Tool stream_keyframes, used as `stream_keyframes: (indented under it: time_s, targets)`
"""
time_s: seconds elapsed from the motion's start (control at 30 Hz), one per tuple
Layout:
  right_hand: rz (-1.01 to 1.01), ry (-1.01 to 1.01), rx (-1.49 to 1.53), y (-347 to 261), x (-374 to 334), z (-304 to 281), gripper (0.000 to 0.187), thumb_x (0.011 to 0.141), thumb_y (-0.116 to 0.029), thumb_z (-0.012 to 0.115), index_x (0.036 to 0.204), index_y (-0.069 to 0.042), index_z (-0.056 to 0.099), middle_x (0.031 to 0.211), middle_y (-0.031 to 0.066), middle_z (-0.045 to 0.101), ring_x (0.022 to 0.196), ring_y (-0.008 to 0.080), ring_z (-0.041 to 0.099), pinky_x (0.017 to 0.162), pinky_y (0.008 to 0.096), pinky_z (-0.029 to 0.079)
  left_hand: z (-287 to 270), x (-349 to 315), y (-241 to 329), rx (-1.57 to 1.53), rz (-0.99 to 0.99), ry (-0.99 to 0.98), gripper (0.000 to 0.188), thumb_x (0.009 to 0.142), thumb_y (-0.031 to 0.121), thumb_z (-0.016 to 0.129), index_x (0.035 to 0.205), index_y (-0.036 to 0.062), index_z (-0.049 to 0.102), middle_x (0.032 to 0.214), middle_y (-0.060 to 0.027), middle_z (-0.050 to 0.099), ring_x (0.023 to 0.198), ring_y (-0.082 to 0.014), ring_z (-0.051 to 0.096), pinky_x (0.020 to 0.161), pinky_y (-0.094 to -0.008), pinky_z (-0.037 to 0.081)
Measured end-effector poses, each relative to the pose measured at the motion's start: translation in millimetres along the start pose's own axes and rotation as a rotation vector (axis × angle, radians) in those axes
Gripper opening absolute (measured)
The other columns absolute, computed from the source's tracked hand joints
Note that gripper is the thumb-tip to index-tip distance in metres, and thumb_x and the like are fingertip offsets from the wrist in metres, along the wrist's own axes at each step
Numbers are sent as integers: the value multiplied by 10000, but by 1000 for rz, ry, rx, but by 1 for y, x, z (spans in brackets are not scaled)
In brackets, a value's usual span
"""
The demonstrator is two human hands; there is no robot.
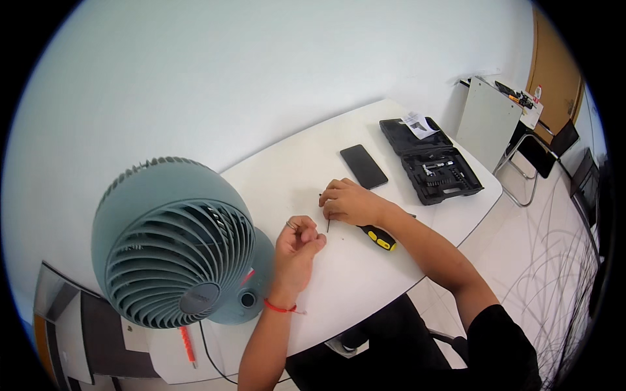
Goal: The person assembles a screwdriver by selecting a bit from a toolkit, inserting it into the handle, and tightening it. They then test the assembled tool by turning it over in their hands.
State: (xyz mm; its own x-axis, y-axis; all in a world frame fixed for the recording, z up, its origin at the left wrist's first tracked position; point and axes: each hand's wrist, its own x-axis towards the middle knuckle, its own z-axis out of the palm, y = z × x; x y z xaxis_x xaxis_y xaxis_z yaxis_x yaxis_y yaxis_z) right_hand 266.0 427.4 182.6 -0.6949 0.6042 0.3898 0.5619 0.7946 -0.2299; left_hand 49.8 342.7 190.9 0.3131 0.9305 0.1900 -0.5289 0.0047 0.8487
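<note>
My right hand (352, 203) is closed over the white table (306, 156), its fingertips pinching a thin dark rod (328, 225) that points down. The rod's exact kind is too small to tell. My left hand (297, 254) is beside it, palm turned up and fingers curled together; whatever they hold, if anything, is hidden. A screwdriver with a black and yellow handle (380, 238) lies by my right wrist, partly covered by the forearm. To the left of my left hand stands a grey-green fan (169, 241), its grille tilted toward me.
A black phone (363, 167) lies beyond my right hand. Farther right, an open black tool case (433, 166) holds bits, with a paper leaflet (419, 125) on its lid. An orange stick-like tool (188, 347) and a dark cable (207, 352) are near the fan's base.
</note>
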Motion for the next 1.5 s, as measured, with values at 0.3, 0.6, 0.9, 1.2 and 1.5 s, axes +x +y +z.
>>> stream_keyframes:
  time_s: [0.3,0.6,0.9,1.2,1.5]
  targets:
    - [75,238,455,-14,13,14,123,999,-64,568,1118,-35,581,991,87,630,982,234,587,887,361,472,51,-37,49,617,826,-142,287,796,-171,669,928,62,565,898,-33,500,705,-168,484,702,-353,565]
    - [-6,427,733,-144,31,-136,205,1032,-104,485,1090,15,642,919,81,605,784,172,556,730,298,461,94,-79,126,1390,1467,-69,434,749,-202,658,929,184,574,937,6,486,852,-200,571,658,-306,557]
    - [-181,431,574,-231,35,-192,96,940,-30,594,990,14,663,791,109,629,607,230,533,554,340,416,71,-80,141,1555,1595,334,456,811,-214,608,903,225,525,947,25,456,872,-177,512,753,-282,549]
    - [-14,251,927,-237,40,-170,84,917,-26,674,991,-15,634,803,53,686,612,98,566,554,233,411,67,-90,147,1522,1461,228,359,819,-99,737,851,206,550,968,40,499,891,-178,520,869,-336,562]
    - [-192,288,954,-227,52,-152,100,985,-32,623,1044,6,552,810,82,677,661,97,613,576,233,451,51,-71,143,1420,1634,271,357,855,-98,712,879,199,514,911,34,495,846,-167,510,893,-354,572]
